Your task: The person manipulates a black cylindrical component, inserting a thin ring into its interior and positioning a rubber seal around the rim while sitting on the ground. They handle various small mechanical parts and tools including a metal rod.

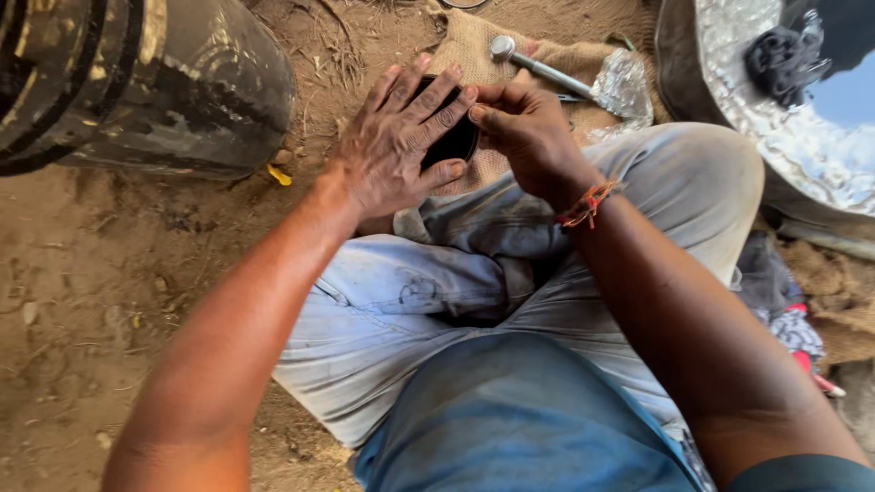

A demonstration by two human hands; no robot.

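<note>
Between both hands (456, 137), small black piece (453, 141).

A hammer (538, 62) on burlap (474, 41), near a tyre (155, 82).

Between our hands: small black rubber piece (453, 143), above our knees.
Behind it: steel hammer (538, 64) on burlap sack (474, 46).
Far left: big black tyre (146, 82).

Bare dirt ground (82, 301) in bright daylight — dry straw scattered about, a big black tyre (155, 82) at the upper left, burlap sacking (474, 46) spread beyond, a shiny metal basin (784, 137) at the right.
</note>
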